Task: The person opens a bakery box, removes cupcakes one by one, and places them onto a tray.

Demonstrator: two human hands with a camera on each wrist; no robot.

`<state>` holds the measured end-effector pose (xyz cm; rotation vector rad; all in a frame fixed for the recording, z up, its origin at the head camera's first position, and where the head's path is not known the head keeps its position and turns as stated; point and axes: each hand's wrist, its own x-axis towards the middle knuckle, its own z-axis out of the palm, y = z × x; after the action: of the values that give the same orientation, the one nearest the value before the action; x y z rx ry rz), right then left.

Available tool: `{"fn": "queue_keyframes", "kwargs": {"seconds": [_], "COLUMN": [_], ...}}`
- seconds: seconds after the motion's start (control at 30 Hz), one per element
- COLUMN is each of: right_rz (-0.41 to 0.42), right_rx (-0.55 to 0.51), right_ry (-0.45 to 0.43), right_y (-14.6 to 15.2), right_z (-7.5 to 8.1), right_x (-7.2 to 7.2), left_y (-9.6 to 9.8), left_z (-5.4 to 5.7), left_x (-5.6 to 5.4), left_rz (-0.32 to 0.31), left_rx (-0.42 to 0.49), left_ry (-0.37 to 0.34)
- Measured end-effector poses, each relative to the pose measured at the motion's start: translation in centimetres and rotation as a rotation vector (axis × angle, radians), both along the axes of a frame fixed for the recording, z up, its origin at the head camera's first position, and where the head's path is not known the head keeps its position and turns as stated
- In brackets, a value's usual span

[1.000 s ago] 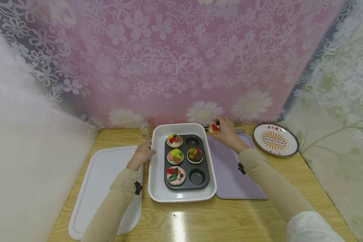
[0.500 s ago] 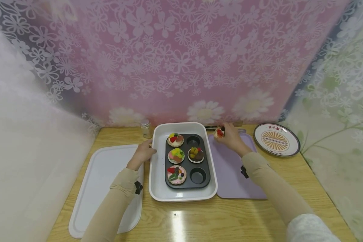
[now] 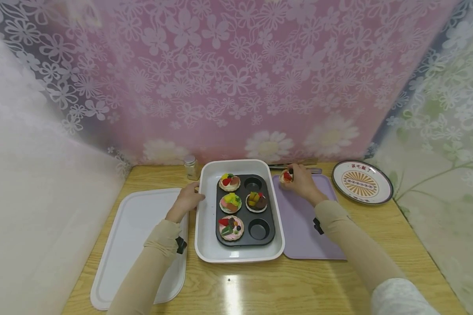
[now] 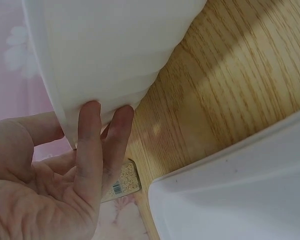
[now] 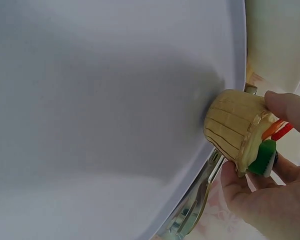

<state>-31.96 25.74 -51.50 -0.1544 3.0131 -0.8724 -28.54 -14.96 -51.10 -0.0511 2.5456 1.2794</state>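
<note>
My right hand [image 3: 302, 183] pinches a fruit-topped cupcake [image 3: 286, 176] by its upper edge at the far left corner of the purple tray [image 3: 307, 227]. In the right wrist view the cupcake's [image 5: 235, 122] ribbed tan base is at the tray surface; whether it bears weight there I cannot tell. My left hand [image 3: 187, 200] holds the left rim of a deep white tray [image 3: 240, 258], thumb over the rim and fingers against the outer wall [image 4: 115, 55]. Inside stands a black muffin pan [image 3: 244, 210] with several cupcakes [image 3: 231, 228] and two bare cups [image 3: 259, 229].
A flat white tray [image 3: 138, 245] lies at the left. Behind my left hand stands a small capped jar [image 3: 191, 167]. Metal utensils [image 3: 314, 170] lie behind the purple tray, and a patterned plate [image 3: 362, 181] sits at the far right. The floral backdrop [image 3: 236, 87] closes off the back.
My right hand has carried the cupcake rightward and down, from beside the deep tray's far right corner to the purple tray's corner. The left hand keeps its place on the rim.
</note>
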Motion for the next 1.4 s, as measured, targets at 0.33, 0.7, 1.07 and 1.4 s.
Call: {"fn": "queue_keyframes", "kwargs": {"seconds": [0.33,0.7,1.07,1.4], "right_rz": [-0.025,-0.014,0.018,0.05], "right_rx": [-0.011,0.004,-0.005,-0.108], "right_ry": [-0.048,-0.034,-0.008,-0.09], "right_y": [-0.5,-0.8,-0.8,0.3], "right_z": [-0.2,-0.2,-0.5,-0.2], "right_x": [-0.1,0.0,-0.2,-0.9], "left_y": [-0.1,-0.2,-0.4,-0.6], "left_z": [0.2,0.2,0.1,0.2], "left_x": [0.1,0.1,0.0,-0.1], "left_rz": [0.001,0.015,0.004,0.001], "left_rx": [0.018,0.035,0.051,0.087], "left_ry": [0.006,-0.01,-0.019,-0.049]}}
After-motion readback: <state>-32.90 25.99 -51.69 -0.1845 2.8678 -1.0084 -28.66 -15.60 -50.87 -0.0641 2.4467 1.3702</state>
